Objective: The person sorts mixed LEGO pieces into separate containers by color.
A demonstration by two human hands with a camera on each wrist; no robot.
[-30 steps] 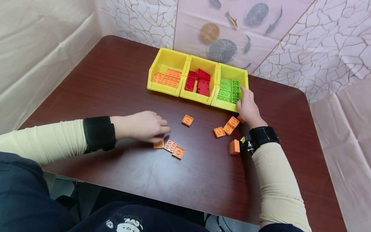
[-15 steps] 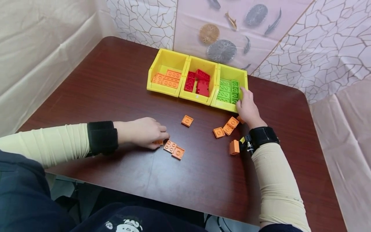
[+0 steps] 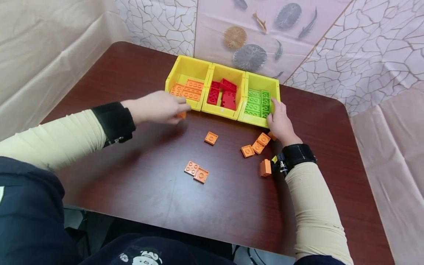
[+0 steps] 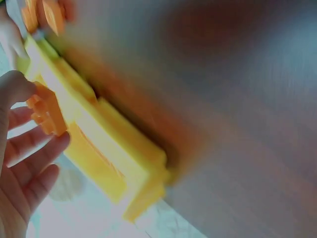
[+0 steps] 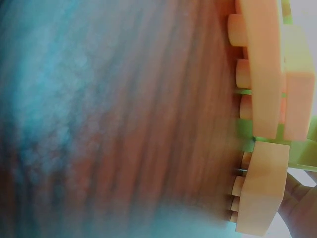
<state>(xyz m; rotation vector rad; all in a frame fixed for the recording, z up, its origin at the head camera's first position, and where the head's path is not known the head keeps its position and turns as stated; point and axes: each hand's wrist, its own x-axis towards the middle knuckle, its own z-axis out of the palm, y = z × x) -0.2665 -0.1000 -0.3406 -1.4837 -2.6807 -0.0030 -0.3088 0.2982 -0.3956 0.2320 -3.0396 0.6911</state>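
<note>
My left hand (image 3: 155, 106) pinches an orange toy building brick (image 4: 53, 111) between thumb and fingertips, its studs facing the palm in the left wrist view. In the head view this hand is just in front of the left yellow bin (image 3: 195, 106), which holds orange bricks (image 3: 192, 90). My right hand (image 3: 281, 121) grips the right front corner of the right-hand yellow bin (image 3: 253, 119), fingers over the rim. Green bricks (image 3: 256, 103) lie in that bin. Red bricks (image 3: 228, 97) fill part of the middle bin (image 3: 220, 110).
Loose orange bricks lie on the dark wooden table (image 3: 139, 195): one square brick (image 3: 211, 138) in the middle, a pair (image 3: 201, 175) nearer the front edge, a cluster (image 3: 258, 146) by the right wrist, and a brick on its side (image 3: 265, 168).
My left hand has picked an orange brick from beside the front pair and moved it forward to the left bin. My right hand has stayed on the right bin's rim.
</note>
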